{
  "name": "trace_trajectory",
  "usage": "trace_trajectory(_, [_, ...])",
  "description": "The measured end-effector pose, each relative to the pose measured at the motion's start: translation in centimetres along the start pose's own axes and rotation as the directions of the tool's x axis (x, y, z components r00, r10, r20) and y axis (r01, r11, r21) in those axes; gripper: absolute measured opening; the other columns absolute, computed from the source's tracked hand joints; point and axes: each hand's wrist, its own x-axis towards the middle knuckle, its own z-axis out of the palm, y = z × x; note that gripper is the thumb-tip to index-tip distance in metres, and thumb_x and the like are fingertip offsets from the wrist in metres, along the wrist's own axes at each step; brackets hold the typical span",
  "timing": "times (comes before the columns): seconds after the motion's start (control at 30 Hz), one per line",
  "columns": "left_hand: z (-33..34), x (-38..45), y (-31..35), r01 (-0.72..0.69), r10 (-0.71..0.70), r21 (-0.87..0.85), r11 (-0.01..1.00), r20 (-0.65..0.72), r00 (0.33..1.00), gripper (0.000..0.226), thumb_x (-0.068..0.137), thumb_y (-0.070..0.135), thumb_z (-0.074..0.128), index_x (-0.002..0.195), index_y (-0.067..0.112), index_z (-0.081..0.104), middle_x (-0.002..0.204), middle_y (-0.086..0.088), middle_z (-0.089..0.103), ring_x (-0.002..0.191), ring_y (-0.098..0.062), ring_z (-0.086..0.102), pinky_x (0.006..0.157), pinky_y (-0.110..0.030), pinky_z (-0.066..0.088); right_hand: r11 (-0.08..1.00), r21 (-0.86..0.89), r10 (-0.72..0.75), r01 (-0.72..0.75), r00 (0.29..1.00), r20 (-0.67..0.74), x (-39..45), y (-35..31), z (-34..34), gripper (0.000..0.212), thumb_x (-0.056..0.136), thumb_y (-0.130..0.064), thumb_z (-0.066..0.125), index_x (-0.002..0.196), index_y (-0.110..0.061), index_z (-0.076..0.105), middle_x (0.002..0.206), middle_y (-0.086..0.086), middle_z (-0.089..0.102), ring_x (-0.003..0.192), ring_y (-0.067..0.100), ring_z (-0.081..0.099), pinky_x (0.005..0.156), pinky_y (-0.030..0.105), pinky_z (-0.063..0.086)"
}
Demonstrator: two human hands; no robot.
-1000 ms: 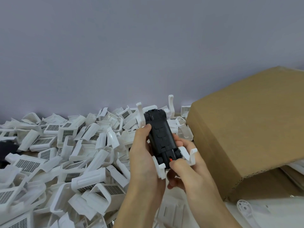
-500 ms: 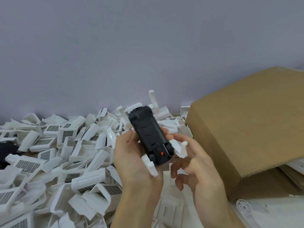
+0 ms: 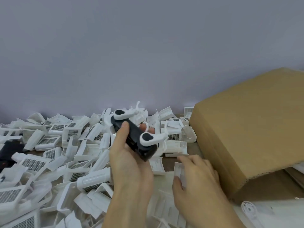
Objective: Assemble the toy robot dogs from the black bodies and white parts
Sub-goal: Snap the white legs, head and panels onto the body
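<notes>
- The left hand (image 3: 130, 163) grips a black body (image 3: 131, 139) up off the counter, its thumb laid along the near-left face and its fingers (image 3: 144, 127) curled round the far side, only their tips showing.
- Two white legs (image 3: 153, 139) are already fitted on the side of that body that faces up, each with a round black hub; their arms point to the right.
- The body tilts, with its far end up and to the left and its near end down and to the right.
- The right hand (image 3: 197, 176) is low and palm down, its fingers slightly curled onto a flat white part (image 3: 178, 170) lying on the counter; whether it pinches the piece or only touches it I cannot tell.
- A deep heap of loose white parts (image 3: 54, 155), many with grey mesh panels, fills the counter (image 3: 169, 159) to the left and beyond the hands, right up to the wall.
- A dark piece (image 3: 8, 150) shows half buried at the far left edge of the heap.
- A large cardboard box (image 3: 250, 134) stands just to the right of the right hand, walling off that side.
- A small white disc (image 3: 249, 209) lies near, in front of the box.
</notes>
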Motion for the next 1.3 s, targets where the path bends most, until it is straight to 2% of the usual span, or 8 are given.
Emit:
trace_trajectory(0.07, [0.1, 0.1, -0.4, -0.024, 0.025, 0.120, 0.992, -0.007, 1.000, 0.021, 0.083, 0.035, 0.076, 0.086, 0.015, 0.075, 0.079, -0.005, 0.074, 0.066, -0.016, 0.072, 0.055, -0.025, 0.057, 0.999, -0.049, -0.011, 0.012, 1.000, 0.018, 0.0, -0.2, 0.1, 0.051, 0.098, -0.052, 0.043, 0.146, -0.039, 0.030, 0.141, -0.019, 0.033, 0.133, 0.011, 0.030, 0.108, 0.033, 0.025])
trace_trajectory(0.2, [-0.2, 0.4, -1.2, -0.128, 0.134, 0.458, 0.880, 0.018, 0.991, 0.095, 0.038, 0.062, 0.089, 0.113, 0.009, 0.066, 0.085, -0.002, 0.078, 0.079, -0.018, 0.074, 0.067, -0.032, 0.056, 0.994, -0.104, -0.038, 0.043, 0.998, 0.050, -0.2, 0.0, 0.3, 0.070, 0.087, -0.072, 0.042, 0.147, -0.041, 0.027, 0.140, -0.020, 0.032, 0.134, 0.010, 0.029, 0.107, 0.034, 0.025])
trace_trajectory(0.43, [-0.4, 0.3, -1.2, 0.005, -0.001, 0.447, 0.895, -0.010, 1.000, 0.042, 0.085, 0.042, 0.075, 0.101, 0.003, 0.074, 0.100, -0.017, 0.077, 0.095, -0.034, 0.073, 0.090, -0.048, 0.059, 0.995, 0.087, 0.046, -0.057, 0.992, 0.115, 0.1, 0.3, -0.1, 0.039, 0.081, -0.060, 0.073, 0.107, -0.037, 0.056, 0.100, -0.018, 0.036, 0.099, 0.004, 0.043, 0.081, 0.020, 0.039])
trace_trajectory(0.67, [-0.5, 0.5, -1.2, -0.071, 0.076, 0.475, 0.877, 0.010, 0.997, 0.043, 0.085, 0.040, 0.076, 0.114, 0.009, 0.070, 0.095, -0.004, 0.078, 0.082, -0.016, 0.075, 0.066, -0.029, 0.055, 0.876, 0.476, 0.146, -0.078, 0.984, -0.106, 0.1, 0.8, -0.7, 0.022, 0.098, -0.025, 0.057, 0.085, -0.030, 0.039, 0.071, -0.013, 0.062, 0.063, 0.002, 0.054, 0.057, 0.020, 0.043])
trace_trajectory(0.87, [-0.4, 0.2, -1.7, -0.099, 0.056, 0.567, 0.818, 0.093, 0.994, 0.042, 0.084, 0.035, 0.078, 0.118, 0.017, 0.062, 0.085, 0.002, 0.080, 0.079, -0.015, 0.077, 0.078, -0.041, 0.061, 0.623, 0.774, 0.307, -0.111, 0.945, -0.112, 0.4, 0.1, -1.5, 0.021, 0.086, -0.040, 0.054, 0.092, -0.054, 0.039, 0.080, -0.003, 0.070, 0.073, 0.021, 0.066, 0.070, 0.040, 0.051])
trace_trajectory(1.07, [-0.5, -0.5, -2.5, -0.192, 0.018, 0.707, 0.680, 0.246, 0.969, 0.012, 0.092, 0.043, 0.061, 0.104, 0.039, 0.058, 0.086, 0.018, 0.073, 0.074, 0.008, 0.067, 0.052, -0.007, 0.046, 0.526, 0.845, 0.317, -0.097, 0.944, -0.089, 0.4, 0.2, -1.6, 0.034, 0.079, -0.052, 0.043, 0.113, -0.049, 0.048, 0.092, -0.019, 0.066, 0.097, 0.020, 0.062, 0.094, 0.048, 0.049])
trace_trajectory(1.2, [-0.5, -0.7, -2.7, -0.211, -0.050, 0.714, 0.668, 0.326, 0.944, 0.022, 0.102, 0.026, 0.047, 0.112, 0.038, 0.064, 0.099, 0.015, 0.073, 0.080, 0.011, 0.064, 0.056, -0.005, 0.045, 0.614, 0.790, 0.290, 0.012, 0.927, -0.239, 0.5, 0.7, -1.4, 0.065, 0.091, -0.051, 0.054, 0.151, -0.034, 0.034, 0.122, -0.023, 0.057, 0.114, 0.002, 0.055, 0.090, 0.020, 0.041])
trace_trajectory(1.3, [-0.2, -1.0, -2.9, -0.277, -0.079, 0.721, 0.635, 0.417, 0.905, 0.030, 0.103, 0.019, 0.046, 0.105, 0.038, 0.069, 0.095, 0.021, 0.074, 0.087, 0.008, 0.066, 0.064, -0.005, 0.046, 0.689, 0.719, 0.267, 0.091, 0.890, -0.369, 0.5, 0.6, -1.5, 0.052, 0.080, -0.052, 0.065, 0.129, -0.039, 0.055, 0.098, -0.032, 0.069, 0.095, -0.010, 0.064, 0.077, 0.007, 0.044])
